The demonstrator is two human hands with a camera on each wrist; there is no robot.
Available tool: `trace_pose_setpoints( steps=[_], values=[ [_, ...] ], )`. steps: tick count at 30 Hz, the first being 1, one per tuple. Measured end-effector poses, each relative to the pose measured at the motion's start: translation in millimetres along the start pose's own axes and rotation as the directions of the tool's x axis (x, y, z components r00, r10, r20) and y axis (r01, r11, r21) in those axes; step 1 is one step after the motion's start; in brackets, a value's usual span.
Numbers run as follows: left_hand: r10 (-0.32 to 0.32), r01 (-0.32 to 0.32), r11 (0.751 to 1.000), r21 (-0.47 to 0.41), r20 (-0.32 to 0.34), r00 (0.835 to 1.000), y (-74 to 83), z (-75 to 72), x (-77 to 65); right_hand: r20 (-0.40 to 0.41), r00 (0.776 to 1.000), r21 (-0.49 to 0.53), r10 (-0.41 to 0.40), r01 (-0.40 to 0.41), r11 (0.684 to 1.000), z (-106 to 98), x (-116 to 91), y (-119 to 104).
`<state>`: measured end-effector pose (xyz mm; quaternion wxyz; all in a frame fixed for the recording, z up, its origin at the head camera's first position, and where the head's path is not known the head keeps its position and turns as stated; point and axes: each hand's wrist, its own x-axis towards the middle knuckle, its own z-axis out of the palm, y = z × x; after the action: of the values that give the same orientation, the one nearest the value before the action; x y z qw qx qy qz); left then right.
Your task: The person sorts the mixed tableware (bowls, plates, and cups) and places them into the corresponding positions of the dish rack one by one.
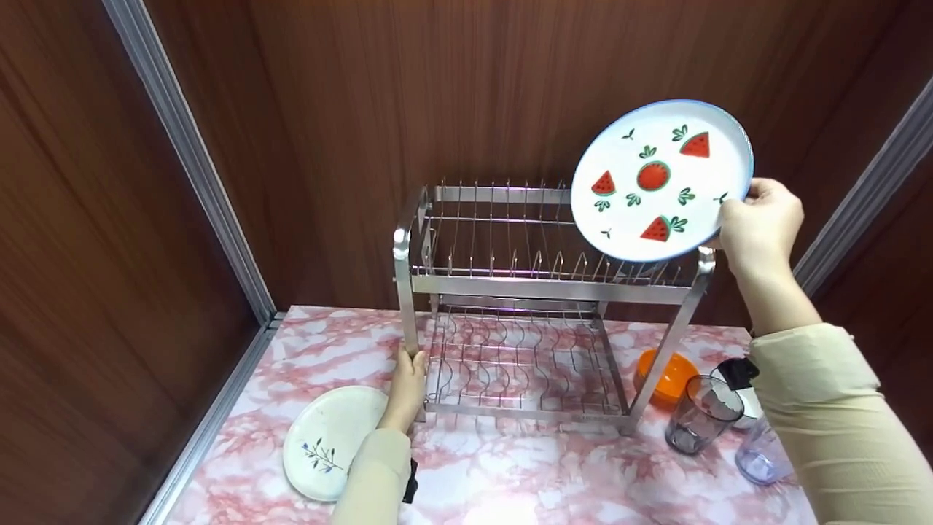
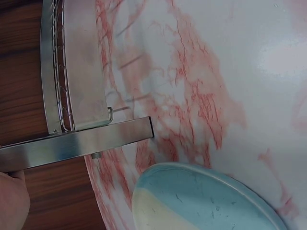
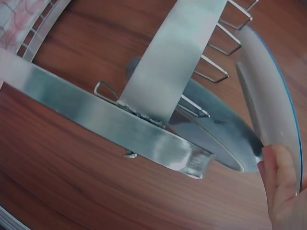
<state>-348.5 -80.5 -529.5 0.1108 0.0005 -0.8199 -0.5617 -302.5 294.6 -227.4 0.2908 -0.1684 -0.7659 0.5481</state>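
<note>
A white plate with a blue rim and watermelon drawings is raised over the right end of the metal dish rack. My right hand pinches its right edge, thumb on the front face. In the right wrist view, a second, greyish plate stands among the rack's top wires, close to the fingers. My left hand grips the rack's front left leg low down; in the left wrist view only part of that hand shows beside the leg.
A cream plate with a blue sprig lies on the marbled table left of the rack, partly behind my left sleeve. At right stand an orange bowl, a dark glass and a purplish glass. Wood panels rise behind.
</note>
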Motion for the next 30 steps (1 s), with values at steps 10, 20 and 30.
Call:
trace_pose_setpoints(
  steps=[10, 20, 30],
  values=[
    [0.004, -0.004, 1.000, -0.003, 0.002, 1.000, -0.1, 0.1, 0.6, -0.171, 0.962, -0.291, -0.214, 0.158, 0.944, 9.6, 2.9, -4.0],
    [-0.009, 0.009, 1.000, 0.002, -0.012, 1.000, 1.3, -0.6, 1.4, -0.169, 0.930, -0.391, -0.325, 0.239, 0.889, 21.1, 4.1, -15.3],
    [-0.009, 0.009, 1.000, -0.007, 0.004, 1.000, -0.9, 0.8, 0.2, -0.086, 0.907, -0.489, -0.412, 0.322, 0.811, 34.0, -5.5, -15.6]
  ],
)
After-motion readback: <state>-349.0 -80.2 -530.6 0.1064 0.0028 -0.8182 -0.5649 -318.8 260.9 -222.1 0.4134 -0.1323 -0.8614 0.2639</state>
